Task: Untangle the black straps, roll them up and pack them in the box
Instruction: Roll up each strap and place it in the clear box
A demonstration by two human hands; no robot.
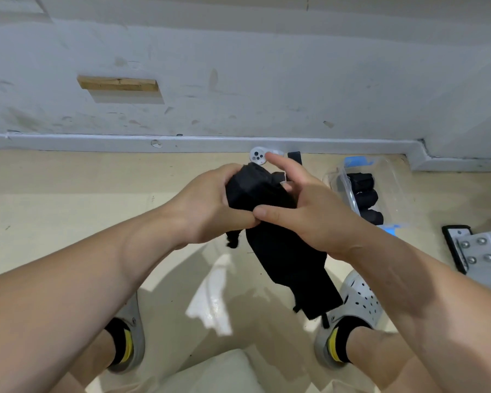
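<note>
Head view, black strap (pixel 267 194) in both grips, tail hanging below

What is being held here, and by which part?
A black strap, by its rolled-up top end: the left hand wraps round the roll, the right hand pinches it from the other side. The loose tail hangs free below.

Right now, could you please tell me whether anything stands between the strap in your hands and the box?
Nothing visible does. The left hand and right hand hold the black strap; the clear box sits to its right, top apparently open, rolled straps already inside.
</note>
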